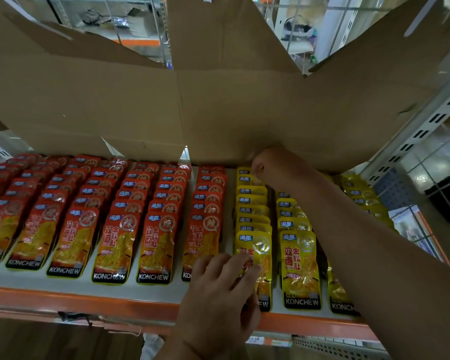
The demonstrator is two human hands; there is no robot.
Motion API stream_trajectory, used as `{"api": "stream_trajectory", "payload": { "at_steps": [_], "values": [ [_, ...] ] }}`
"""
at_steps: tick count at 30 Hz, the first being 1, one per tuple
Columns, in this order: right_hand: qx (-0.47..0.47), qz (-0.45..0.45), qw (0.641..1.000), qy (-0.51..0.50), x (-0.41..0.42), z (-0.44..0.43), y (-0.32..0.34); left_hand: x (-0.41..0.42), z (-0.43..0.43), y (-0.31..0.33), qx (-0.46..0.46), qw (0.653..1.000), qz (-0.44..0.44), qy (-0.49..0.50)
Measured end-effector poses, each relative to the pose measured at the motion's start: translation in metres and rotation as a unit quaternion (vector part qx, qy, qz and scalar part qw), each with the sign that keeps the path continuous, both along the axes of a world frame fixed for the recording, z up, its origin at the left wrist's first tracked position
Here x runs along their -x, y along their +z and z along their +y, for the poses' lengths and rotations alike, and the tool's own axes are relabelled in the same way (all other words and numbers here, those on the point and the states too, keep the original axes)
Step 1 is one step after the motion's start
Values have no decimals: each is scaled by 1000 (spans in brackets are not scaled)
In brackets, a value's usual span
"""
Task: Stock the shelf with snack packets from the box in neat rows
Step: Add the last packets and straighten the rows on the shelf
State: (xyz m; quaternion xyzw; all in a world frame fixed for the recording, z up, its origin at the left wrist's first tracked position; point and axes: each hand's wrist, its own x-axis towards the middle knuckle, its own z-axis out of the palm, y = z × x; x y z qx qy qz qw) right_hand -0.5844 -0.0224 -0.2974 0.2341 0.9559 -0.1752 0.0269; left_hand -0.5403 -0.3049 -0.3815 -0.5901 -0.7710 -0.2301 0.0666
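Head view: right hand (266, 165) blurred beneath box (218, 113), grip unreadable; left hand (218, 289) rests open-fingered on front yellow packet (261, 246).

Red packet rows (109, 229): six in view, leftmost cut by frame edge. Yellow packet rows (300, 255): three fronts visible, more partly hidden at right, count uncertain. Cardboard box (140, 105): one. Shelf (89, 300): one. Hands: two, left hand (218, 294), right hand (268, 162).

Dim warm light leaves the shelf (89, 298) back shadowed under the box (140, 100), yellow packets (300, 268) glint, and wide-angle edges bend and blur.
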Motion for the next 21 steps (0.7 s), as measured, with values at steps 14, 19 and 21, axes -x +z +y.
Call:
{"api": "stream_trajectory", "payload": {
  "at_steps": [14,19,21],
  "values": [
    [-9,10,1000,23,-1,0,-4,0,0,0,-3,1000,-4,-2],
    [-27,2,999,31,-3,1,-5,0,0,-1,-2,1000,-6,-3],
    [-26,-4,999,31,-4,2,-6,0,0,0,-3,1000,-5,-3]
  ]
}}
